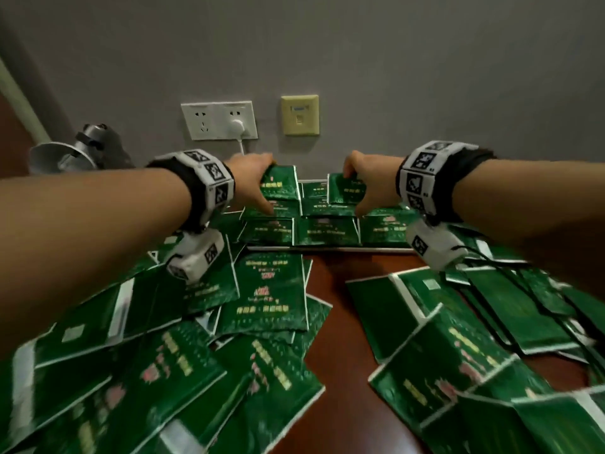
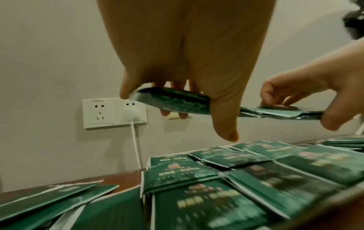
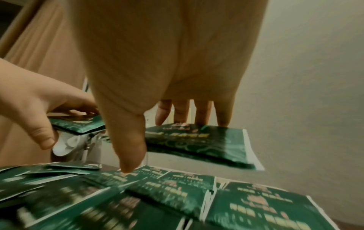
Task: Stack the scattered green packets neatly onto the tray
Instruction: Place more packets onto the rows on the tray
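Observation:
Several green packets lie in rows on a flat white tray [image 1: 327,248] by the wall. My left hand [image 1: 258,183] grips a green packet [image 1: 282,181] above the tray's back left, fingers over its far edge and thumb at the near edge. In the left wrist view this hand [image 2: 199,107] holds the packet [image 2: 177,101] clear of the rows. My right hand [image 1: 355,191] pinches another packet [image 1: 345,188] above the tray's back middle, seen lifted [image 3: 197,140] under the right hand [image 3: 163,140]. Loose packets [image 1: 163,371] cover the near table.
More loose packets [image 1: 474,322] pile at the right. A strip of brown table [image 1: 340,290] shows between the piles. On the wall sit a white socket with a plug and cable [image 1: 236,127] and a yellow data socket [image 1: 300,115]. A metal object [image 1: 75,152] stands at back left.

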The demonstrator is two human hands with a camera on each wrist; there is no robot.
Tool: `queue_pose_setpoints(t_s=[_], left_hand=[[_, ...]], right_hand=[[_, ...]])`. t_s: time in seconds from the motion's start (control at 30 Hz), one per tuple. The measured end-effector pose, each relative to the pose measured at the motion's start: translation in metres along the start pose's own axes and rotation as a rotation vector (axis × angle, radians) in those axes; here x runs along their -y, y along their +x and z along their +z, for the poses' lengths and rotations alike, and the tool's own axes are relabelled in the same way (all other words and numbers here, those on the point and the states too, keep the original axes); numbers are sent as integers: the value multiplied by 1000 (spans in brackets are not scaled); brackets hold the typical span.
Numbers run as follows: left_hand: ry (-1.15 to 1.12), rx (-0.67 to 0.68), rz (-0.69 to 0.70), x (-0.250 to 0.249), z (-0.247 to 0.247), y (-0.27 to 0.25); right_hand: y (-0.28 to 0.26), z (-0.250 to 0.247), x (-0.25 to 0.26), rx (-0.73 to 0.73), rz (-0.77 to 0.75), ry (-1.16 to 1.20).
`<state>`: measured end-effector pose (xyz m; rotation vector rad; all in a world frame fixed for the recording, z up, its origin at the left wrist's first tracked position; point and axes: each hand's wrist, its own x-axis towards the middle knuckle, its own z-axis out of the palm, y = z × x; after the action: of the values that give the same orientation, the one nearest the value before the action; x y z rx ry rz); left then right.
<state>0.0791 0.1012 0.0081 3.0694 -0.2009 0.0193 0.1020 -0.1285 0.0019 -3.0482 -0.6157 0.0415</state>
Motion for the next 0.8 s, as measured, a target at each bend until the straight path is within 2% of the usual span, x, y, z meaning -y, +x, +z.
queue_pose_setpoints(t_s=[0.23,0.43,0.5,0.6,0.8], left_hand=[[38,59,4,35,25,118],[49,122,19,40,49,172],[89,132,8,39,52,176],[257,70,-22,36,44,168],[333,9,22,9,11,113]], right_hand=[[118,6,-9,77,-14,-79],[166,30,-6,115,-49,-89],[168,35,-6,114,-53,-98],[156,32,-10,55,-57,-110],[76,12,-9,80,-93,-99]])
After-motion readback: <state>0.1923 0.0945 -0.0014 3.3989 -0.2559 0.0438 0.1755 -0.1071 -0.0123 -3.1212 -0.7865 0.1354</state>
